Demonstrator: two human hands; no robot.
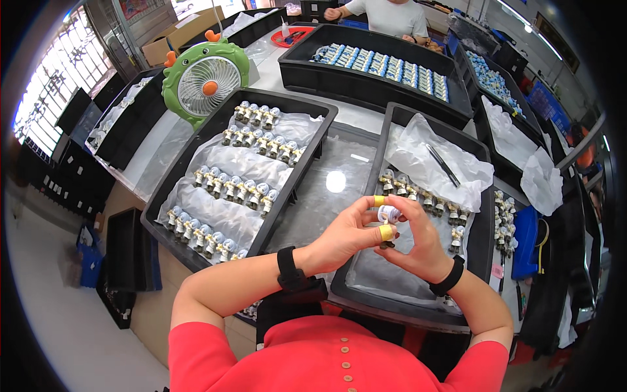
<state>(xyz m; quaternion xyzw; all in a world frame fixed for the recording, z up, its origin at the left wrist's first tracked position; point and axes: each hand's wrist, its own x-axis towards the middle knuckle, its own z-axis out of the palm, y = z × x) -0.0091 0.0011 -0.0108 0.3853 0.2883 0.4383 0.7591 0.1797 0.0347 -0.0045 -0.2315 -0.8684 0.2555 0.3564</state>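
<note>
A small figurine (389, 214) with a white, rounded head is pinched between my two hands, over the near left part of the right-hand black tray (484, 243). My left hand (345, 234) closes on it from the left, thumb and index finger wrapped in yellow tape. From the other side the fingers of my right hand (423, 247) curl round it. Most of its body is hidden by my fingers. Beyond my hands, in the same tray, stands a row of similar figurines (428, 201). One more figurine (456, 238) stands just right of my right hand.
On the left, a black tray (151, 208) holds several rows of figurines on white sheeting. Two dark pen-like tools (444, 166) lie on crumpled sheeting in the right tray. A green fan (208, 81) stands behind. Farther back, a person (396, 21) sits by a tray of blue-and-white pieces (385, 68).
</note>
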